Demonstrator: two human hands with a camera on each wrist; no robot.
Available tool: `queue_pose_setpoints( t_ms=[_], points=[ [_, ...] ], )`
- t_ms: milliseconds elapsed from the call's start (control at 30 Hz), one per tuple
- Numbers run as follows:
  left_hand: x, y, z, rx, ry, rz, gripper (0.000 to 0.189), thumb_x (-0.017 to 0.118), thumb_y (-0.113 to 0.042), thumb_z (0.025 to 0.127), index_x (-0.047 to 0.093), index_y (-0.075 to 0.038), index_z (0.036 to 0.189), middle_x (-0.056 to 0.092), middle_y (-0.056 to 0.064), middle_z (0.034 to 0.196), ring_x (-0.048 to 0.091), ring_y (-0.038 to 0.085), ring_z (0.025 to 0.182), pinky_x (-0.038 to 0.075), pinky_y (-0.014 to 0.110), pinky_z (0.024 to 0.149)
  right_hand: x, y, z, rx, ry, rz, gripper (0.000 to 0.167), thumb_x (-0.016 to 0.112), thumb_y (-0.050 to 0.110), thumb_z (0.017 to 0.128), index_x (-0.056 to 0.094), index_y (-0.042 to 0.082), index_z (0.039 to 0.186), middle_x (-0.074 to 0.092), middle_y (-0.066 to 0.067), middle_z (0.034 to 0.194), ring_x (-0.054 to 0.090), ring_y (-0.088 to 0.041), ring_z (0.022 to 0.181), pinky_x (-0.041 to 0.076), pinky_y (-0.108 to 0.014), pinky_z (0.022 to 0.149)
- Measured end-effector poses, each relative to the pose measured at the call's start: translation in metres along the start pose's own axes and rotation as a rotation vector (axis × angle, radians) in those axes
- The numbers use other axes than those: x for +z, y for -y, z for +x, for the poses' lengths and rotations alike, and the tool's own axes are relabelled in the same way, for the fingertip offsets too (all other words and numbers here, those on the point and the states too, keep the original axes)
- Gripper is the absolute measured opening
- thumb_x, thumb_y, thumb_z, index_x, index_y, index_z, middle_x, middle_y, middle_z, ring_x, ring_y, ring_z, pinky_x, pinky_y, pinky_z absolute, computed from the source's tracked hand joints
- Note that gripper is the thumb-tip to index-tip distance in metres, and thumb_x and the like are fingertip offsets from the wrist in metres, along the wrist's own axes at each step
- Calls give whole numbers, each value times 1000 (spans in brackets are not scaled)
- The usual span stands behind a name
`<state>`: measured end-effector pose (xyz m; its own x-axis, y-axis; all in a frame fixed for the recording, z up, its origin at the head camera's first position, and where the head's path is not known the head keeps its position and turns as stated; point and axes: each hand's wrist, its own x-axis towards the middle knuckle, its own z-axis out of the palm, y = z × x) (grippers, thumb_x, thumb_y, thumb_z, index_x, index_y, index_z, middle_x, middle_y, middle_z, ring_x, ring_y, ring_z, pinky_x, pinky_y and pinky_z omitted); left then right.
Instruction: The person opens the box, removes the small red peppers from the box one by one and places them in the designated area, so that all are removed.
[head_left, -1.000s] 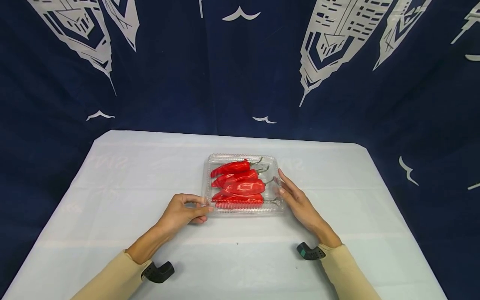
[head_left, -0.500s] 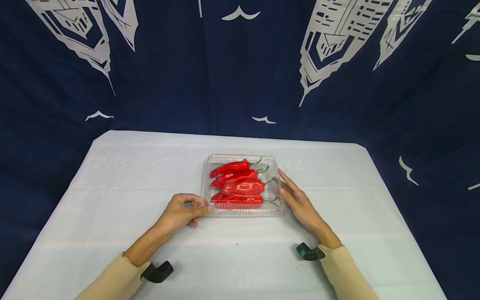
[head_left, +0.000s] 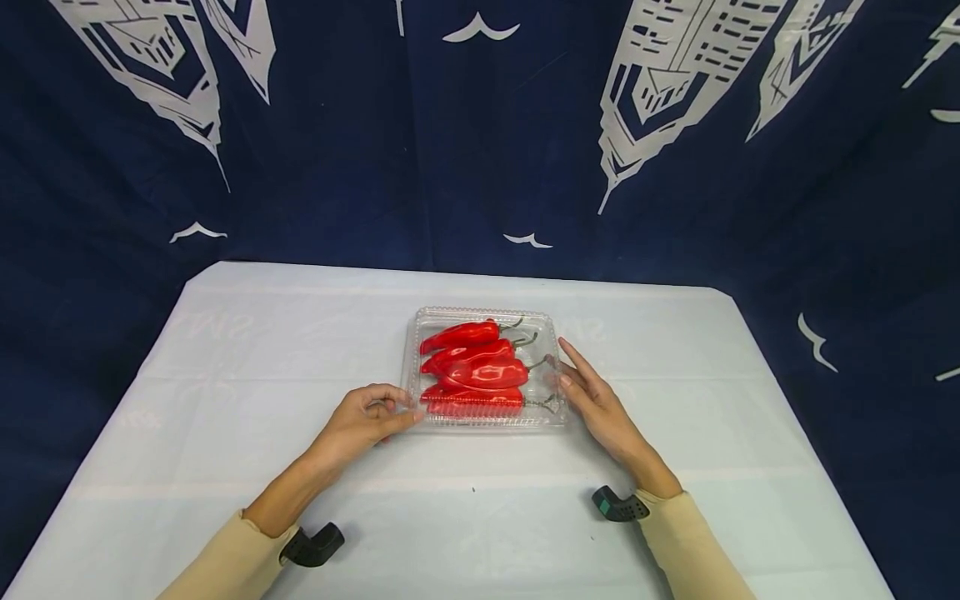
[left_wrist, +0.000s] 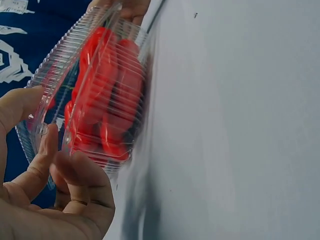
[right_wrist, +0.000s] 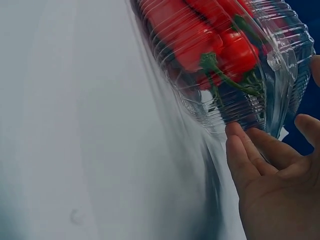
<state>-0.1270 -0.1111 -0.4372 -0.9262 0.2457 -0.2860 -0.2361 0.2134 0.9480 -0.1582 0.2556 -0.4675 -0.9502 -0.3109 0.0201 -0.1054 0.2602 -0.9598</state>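
Note:
A clear plastic clamshell container [head_left: 487,422] lies on the white table with several red peppers [head_left: 480,373] inside, their green stems toward the right. Its lid is over the peppers; in the left wrist view, the lid and base rims look apart near the fingers. My left hand [head_left: 369,418] pinches the rim at the near left corner between thumb and forefinger, the other fingers curled below. On the right side, my right hand [head_left: 603,412] rests its nearly straight fingertips against the ribbed wall, as the right wrist view shows.
White cloth covers the table [head_left: 480,533]. Behind it hangs a dark blue curtain [head_left: 480,150] printed with white shapes. Each sleeve cuff carries a black wrist device, one on the left [head_left: 313,546] and one on the right [head_left: 621,504].
The lower fingers of my left hand have drawn in and up beside the corner. The container has shifted very slightly left. My right hand stays almost still against its side.

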Motion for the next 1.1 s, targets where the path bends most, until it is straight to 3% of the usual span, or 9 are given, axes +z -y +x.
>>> queue_pose_setpoints(
  t_ms=[300, 700, 900, 1100],
  points=[
    [-1, 4, -1, -1, 14, 20, 42, 80, -24, 86, 62, -2, 117, 59, 6, 65, 47, 15, 68, 44, 28, 65, 0, 2, 1, -4, -2, 11, 63, 47, 23, 107, 15, 25, 162, 37, -20, 158, 44, -41, 139, 40, -9, 101],
    [-1, 8, 0, 32, 26, 14, 42, 78, -20, 87, 61, -1, 121, 57, 4, 64, 48, 15, 66, 45, 26, 63, 0, 2, 0, 10, -7, 23, 62, 45, 25, 108, 16, 22, 162, 37, -19, 158, 45, -39, 139, 40, -9, 101],
    [-2, 10, 0, 36, 30, 5, 44, 78, -19, 87, 59, -3, 124, 50, 0, 62, 47, 13, 67, 44, 26, 66, -1, 0, -1, 44, -22, 106, 59, 44, 26, 108, 18, 20, 161, 34, -21, 159, 43, -40, 139, 44, -13, 101],
    [-4, 12, -1, 55, 69, -12, 45, 77, -15, 87, 57, -2, 126, 64, 8, 71, 51, 14, 85, 44, 26, 74, -2, -2, -3, 82, -21, 179, 63, 47, 24, 107, 16, 16, 162, 32, -20, 160, 44, -38, 139, 45, -15, 102]
  ],
)
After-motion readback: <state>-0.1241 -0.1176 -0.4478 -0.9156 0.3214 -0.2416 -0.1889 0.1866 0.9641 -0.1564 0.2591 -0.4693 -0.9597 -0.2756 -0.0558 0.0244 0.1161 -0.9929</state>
